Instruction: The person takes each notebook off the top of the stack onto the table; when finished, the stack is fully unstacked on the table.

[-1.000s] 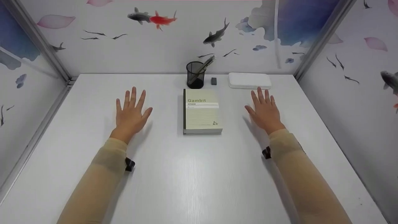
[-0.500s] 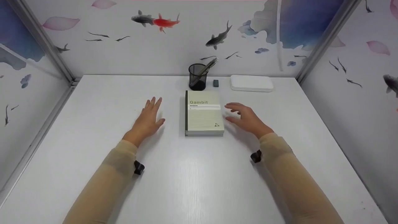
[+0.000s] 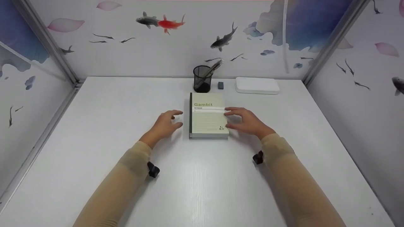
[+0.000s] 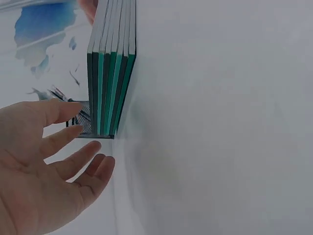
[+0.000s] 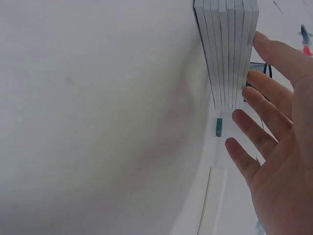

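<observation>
A stack of several notebooks (image 3: 208, 121) lies in the middle of the table, the top cover pale yellow-green with "Gambit" printed on it. The dark and green spines (image 4: 108, 93) face left, the white page edges (image 5: 227, 54) face right. My right hand (image 3: 247, 121) is at the stack's right side, thumb and fingertips right at the top notebook's edge, fingers spread. To the left, my left hand (image 3: 164, 125) stays a short gap away from the spines, thumb apart from the loosely bent fingers, with nothing in it.
Behind the stack stands a black mesh pen cup (image 3: 202, 80) with pens. A small dark eraser-like block (image 3: 221, 85) and a flat white case (image 3: 257, 85) lie to its right. Patterned panels enclose the table's back and sides.
Both hands have come inward from flat, spread poses toward the notebooks. The right has reached their edge; the left has turned its palm toward the spines. The stack has stayed put.
</observation>
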Motion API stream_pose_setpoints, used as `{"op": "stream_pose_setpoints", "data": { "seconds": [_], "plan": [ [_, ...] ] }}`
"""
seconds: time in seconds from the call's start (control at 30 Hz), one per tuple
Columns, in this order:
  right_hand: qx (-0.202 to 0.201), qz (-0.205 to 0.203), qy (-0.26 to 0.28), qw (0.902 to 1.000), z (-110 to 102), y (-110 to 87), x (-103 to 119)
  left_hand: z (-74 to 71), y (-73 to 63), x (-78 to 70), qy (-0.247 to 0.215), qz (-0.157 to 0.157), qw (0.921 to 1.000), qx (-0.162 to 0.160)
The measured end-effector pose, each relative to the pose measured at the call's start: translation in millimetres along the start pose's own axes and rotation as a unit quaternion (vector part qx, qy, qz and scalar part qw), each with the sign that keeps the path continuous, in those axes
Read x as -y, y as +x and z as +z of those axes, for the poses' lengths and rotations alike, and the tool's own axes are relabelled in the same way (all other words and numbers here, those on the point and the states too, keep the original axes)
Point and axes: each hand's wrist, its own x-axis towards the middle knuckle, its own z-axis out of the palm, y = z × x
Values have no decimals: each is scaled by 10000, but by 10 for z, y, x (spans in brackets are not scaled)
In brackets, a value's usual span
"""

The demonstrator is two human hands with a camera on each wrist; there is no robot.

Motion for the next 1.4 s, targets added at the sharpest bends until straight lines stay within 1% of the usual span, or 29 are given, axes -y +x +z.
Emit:
{"op": "stream_pose_setpoints", "data": {
  "seconds": [0.17,0.27,0.43,0.57,0.67,0.87,1.0,1.17,1.27,1.4],
  "plan": [
    [37,14,272,9996,59,-17,-40,91,76,-39,-543,-147,9982,213],
    [88,61,393,9992,63,-29,-48,127,135,-57,-750,-241,9966,253],
    [23,66,400,9992,22,-17,-45,158,240,-104,-1096,-391,9928,272],
    [46,28,460,9989,-6,-14,-31,167,268,-108,-1164,-429,9921,166],
    [63,82,624,9980,4,-17,-29,174,268,-93,-1234,-434,9913,147],
    [21,185,976,9951,44,-33,1,170,254,-111,-1369,-609,9885,211],
    [38,124,974,9952,64,-22,6,166,249,-108,-1451,-752,9864,201],
    [162,200,709,9972,59,-38,-18,180,234,-99,-1758,-927,9799,167],
    [257,193,592,9977,42,-42,-19,171,235,-84,-2067,-1032,9729,106],
    [298,168,444,9984,19,-38,-13,131,249,-53,-2495,-1101,9618,228]
  ]
}}
